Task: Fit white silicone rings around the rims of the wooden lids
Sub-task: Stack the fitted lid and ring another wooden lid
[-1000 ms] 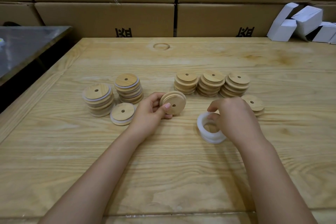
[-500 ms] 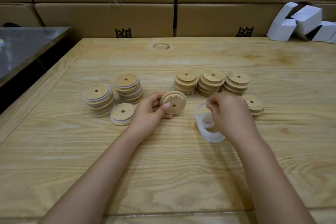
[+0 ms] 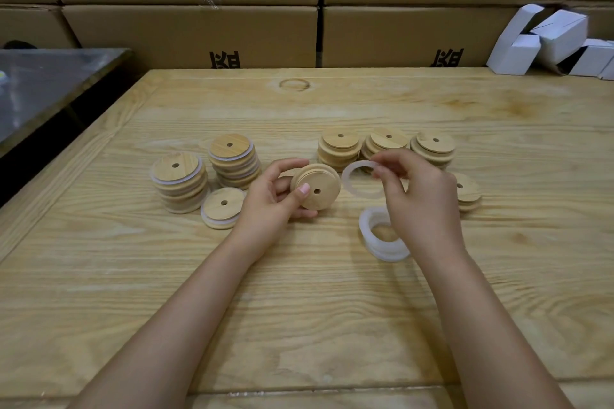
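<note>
**Head view.** The person's left hand [image 3: 272,199] grips a wooden lid [image 3: 317,189] just left of the picture's middle. The lid is raised off the wooden table [image 3: 299,309] and tilted, so that its flat face and small centre hole turn toward the camera. The fingers curl behind the lid from its nine o'clock side. The thumb lies across the face with its nail just beside the hole. The part of the lid's rim that shows is bare wood.

At three o'clock from the lid, near it but apart, a white silicone ring [image 3: 346,179] hangs in the air from the right hand [image 3: 422,199]. Thumb and forefinger pinch the ring at about its two o'clock point. Those fingertips are blurred, and the other fingers are loosely curled. The ring shows as an open, slightly flattened loop.

At five o'clock from the lid a pile of rings [image 3: 387,254] lies on the table, partly hidden by the right wrist.

At nine to ten o'clock from the lid stand two tall ringed stacks [image 3: 234,159] with white bands round their rims. A short ringed stack [image 3: 222,207] lies just beside the left hand. At twelve to two o'clock three bare stacks [image 3: 339,149] stand in a row. A low bare stack [image 3: 468,191] sits at three o'clock, beyond the right hand and partly hidden by it.

Cardboard boxes [image 3: 186,33] line the table's far edge at twelve o'clock of the picture. White cartons [image 3: 548,40] lie at two o'clock, and a grey metal surface [image 3: 50,83] at ten o'clock.
</note>
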The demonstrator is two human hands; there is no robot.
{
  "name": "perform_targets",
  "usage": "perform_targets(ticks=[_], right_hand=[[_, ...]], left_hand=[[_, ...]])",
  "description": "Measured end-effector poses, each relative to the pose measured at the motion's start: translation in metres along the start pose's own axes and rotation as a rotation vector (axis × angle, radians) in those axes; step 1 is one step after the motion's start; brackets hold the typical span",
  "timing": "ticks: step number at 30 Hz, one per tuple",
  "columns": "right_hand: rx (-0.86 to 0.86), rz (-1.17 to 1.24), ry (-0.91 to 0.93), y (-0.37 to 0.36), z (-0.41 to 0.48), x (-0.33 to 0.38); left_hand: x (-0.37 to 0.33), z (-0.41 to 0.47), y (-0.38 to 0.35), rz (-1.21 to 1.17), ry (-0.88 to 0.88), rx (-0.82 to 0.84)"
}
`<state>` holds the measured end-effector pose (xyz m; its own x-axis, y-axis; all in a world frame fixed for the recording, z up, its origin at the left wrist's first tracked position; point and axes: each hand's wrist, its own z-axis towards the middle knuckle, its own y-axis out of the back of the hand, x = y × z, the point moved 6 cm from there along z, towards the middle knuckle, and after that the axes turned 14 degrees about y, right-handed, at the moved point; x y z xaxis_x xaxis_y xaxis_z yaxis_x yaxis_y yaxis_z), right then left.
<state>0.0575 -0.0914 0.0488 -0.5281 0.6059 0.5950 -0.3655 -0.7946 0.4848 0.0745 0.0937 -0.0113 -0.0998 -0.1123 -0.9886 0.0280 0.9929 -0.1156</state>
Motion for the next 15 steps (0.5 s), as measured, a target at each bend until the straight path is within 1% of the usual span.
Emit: perform_targets(ticks=[3,6,9,12,15], right_hand=[[0.002,0.149,-0.073,-0.006,-0.001,-0.002],[0.085,0.245,-0.128,-0.018,-0.004,-0.004],[0.111,0.247,-0.137,-0.027,-0.006,-0.006],[0.101,0.233,-0.109,-0.035,-0.009,-0.004],[0.085,0.279,-0.137,-0.04,-0.011,-0.006]], left_hand=[[-0.001,-0.001,0.001,-0.021,-0.005,0.0],[-0.003,-0.002,0.001,-0.042,-0.016,0.007],[-0.004,-0.004,-0.001,-0.047,-0.018,0.029],[-0.006,-0.006,-0.004,-0.019,-0.041,0.048],[-0.008,-0.008,-0.008,-0.011,-0.058,0.068]])
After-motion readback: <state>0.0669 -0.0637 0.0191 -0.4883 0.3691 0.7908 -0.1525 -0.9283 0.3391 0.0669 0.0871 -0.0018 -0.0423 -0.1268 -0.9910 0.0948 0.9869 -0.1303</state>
